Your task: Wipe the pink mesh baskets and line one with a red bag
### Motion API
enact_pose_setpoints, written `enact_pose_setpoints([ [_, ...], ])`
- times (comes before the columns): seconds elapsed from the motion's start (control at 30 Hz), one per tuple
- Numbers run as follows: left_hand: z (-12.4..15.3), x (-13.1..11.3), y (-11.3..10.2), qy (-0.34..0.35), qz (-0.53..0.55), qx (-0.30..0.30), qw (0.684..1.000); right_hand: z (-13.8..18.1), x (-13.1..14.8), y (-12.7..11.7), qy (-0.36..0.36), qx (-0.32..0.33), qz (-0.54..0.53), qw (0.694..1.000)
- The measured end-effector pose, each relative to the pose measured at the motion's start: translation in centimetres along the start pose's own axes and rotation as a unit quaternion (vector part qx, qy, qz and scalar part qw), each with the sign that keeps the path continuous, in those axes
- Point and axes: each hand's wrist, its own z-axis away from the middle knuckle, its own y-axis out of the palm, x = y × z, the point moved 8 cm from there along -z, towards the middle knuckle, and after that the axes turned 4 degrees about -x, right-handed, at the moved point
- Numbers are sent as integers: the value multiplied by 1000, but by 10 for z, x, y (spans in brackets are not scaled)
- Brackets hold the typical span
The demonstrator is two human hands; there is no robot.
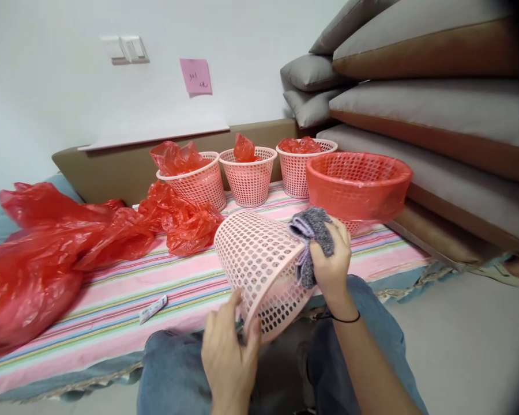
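A pink perforated plastic basket (255, 248) lies tipped on its side above my knees, its mouth turned towards me. My left hand (230, 349) grips the near rim, thumb on one side of the wall and fingers on the other. In my right hand (334, 259) is a grey cloth (313, 236) with a pale lilac side, bunched over the right part of the same rim. The fingers of that hand are closed round the cloth, and some of them are hidden behind it.
Three pink baskets (247, 178) with red bags inside stand at the back. A basket covered in red plastic (358, 193) is at the right, beside stacked cushions (432, 104). Crumpled red plastic bags (108, 236) and a small white tube (153, 309) lie on the striped cloth (125, 282).
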Motion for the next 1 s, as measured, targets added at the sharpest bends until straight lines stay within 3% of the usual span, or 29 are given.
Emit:
enact_pose_setpoints([
  [0.1, -43, -28, -18, 73, 51, 7, 996, 15, 50, 9, -100, 67, 10, 993],
  [0.2, -63, -43, 0, 121, 126, 128, 976, 28, 86, 17, -149, 126, 2, 981],
  [0.27, -59, -41, 11, 137, 147, 166, 965, 30, 90, 18, -149, 141, 0, 979],
  [0.37, -40, -27, 14, 154, 155, 136, 966, 26, 52, 14, -80, 117, 2, 990],
  [0.43, -24, -15, 11, 144, 163, 111, 970, 26, -1, 7, 43, 79, -18, 996],
  [0.53, -6, -7, 4, 128, 164, 88, 974, 44, -80, 3, 286, 43, -85, 953],
  [0.6, -2, -11, 0, 139, 158, 84, 974, 51, -93, 0, 336, 26, -100, 936],
  [0.67, -3, -21, -2, 161, 148, 78, 973, 42, -63, -5, 249, 14, -70, 966],
  [0.73, -10, -29, -1, 176, 134, 70, 973, 32, -1, -3, 76, 41, -25, 996],
  [0.77, -14, -32, 1, 178, 130, 65, 973, 32, 34, 4, -20, 79, -14, 997],
  [0.83, -23, -31, 7, 163, 128, 58, 977, 45, 94, 20, -178, 166, -21, 970],
  [0.9, -28, -26, 12, 140, 127, 44, 981, 54, 121, 27, -238, 186, -26, 953],
  [1.0, -27, -19, 11, 137, 121, 18, 983, 48, 112, 33, -215, 165, -28, 962],
])
